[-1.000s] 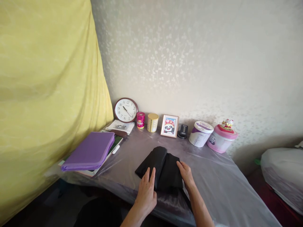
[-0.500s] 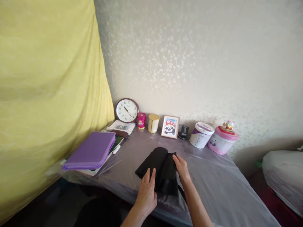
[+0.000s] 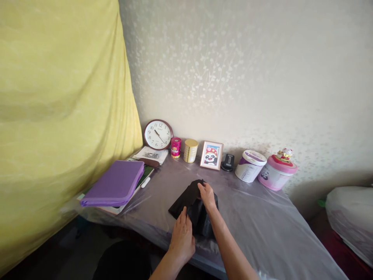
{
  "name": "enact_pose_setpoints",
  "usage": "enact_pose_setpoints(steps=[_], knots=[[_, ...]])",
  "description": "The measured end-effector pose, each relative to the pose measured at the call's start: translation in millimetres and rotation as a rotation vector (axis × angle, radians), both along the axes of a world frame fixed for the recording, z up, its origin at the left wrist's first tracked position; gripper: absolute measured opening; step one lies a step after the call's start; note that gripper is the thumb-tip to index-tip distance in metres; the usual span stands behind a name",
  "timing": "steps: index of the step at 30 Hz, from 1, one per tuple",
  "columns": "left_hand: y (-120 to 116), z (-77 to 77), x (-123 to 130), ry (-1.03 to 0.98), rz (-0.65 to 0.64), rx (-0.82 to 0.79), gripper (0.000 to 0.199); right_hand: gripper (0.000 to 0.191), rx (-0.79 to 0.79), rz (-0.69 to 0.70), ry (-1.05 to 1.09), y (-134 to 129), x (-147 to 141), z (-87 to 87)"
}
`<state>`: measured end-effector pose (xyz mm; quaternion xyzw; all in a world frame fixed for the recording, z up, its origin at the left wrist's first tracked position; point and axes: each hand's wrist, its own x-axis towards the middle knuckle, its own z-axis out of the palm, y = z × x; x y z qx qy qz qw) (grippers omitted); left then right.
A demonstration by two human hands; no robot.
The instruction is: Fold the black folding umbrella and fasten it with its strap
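Note:
A folded black cloth item (image 3: 183,200) lies near the front edge of the table; its exact kind I cannot make out. My right hand (image 3: 207,196) reaches over it, fingers and thumb pinching the cloth near its far edge. Lower and to the left, my left hand (image 3: 182,235) rests against the near part of the cloth, its fingers stretched out and lying on the fabric. Part of the cloth is hidden beneath my right hand and forearm.
Plastic covers the grey table (image 3: 262,225). To the left lies a purple folder (image 3: 113,182). Along the wall stand a clock (image 3: 158,134), a pink can (image 3: 175,147), a yellow-lidded can (image 3: 190,151), a picture frame (image 3: 211,155), a black device (image 3: 228,162) and two tubs (image 3: 250,166).
My right hand has moved from the cloth's right edge leftward and away from me to its far middle part, and grips there. My left hand has stayed nearly in place.

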<state>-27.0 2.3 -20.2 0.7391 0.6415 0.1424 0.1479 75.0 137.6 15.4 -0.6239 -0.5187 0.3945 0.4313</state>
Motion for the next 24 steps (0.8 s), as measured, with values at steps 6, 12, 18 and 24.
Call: enact_pose_setpoints(steps=[6,12,18,24], knots=[[1.2,-4.6,-0.5,0.015,0.015,-0.005,0.069,0.046,-0.026,0.033,-0.129,6.9,-10.2,-11.7],[-0.2,-6.3,-0.8,0.001,0.018,0.008,0.063,0.041,-0.047,0.045,-0.293,7.0,-8.6,-11.5],[-0.6,-9.4,-0.5,0.009,0.019,-0.002,0.061,0.037,-0.04,0.114,-0.356,2.2,-10.3,-5.4],[-6.7,-8.8,-17.6,-0.009,0.0,-0.024,0.06,0.022,0.046,0.243,-0.331,-5.7,-12.5,1.5]])
